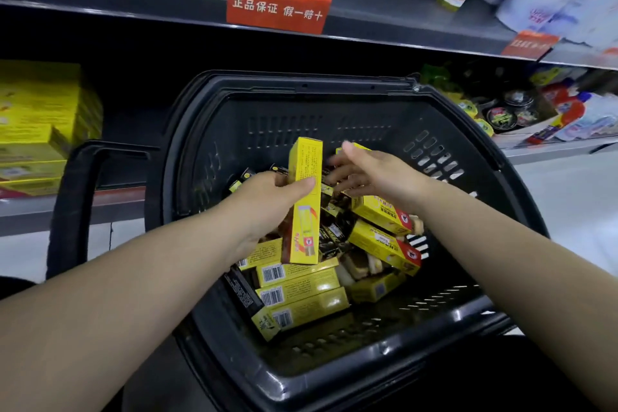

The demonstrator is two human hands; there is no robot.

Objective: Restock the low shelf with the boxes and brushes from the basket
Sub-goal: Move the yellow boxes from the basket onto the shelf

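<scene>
Over the black basket [301, 117], gripping one yellow box [306, 160] upright with the left hand [267, 197]; right hand [371, 177] grip wide, at 1 o'clock. Seemingly early: heaped boxes [301, 291] remaining, low shelf [67, 212] at 9 o'clock.

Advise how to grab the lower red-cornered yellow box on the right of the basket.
Probably pinch the lower red-cornered box across its narrow width near mid-length, coming from above with the right hand. Its broad face lies tilted upward and uncovered on the pile in the basket.
</scene>
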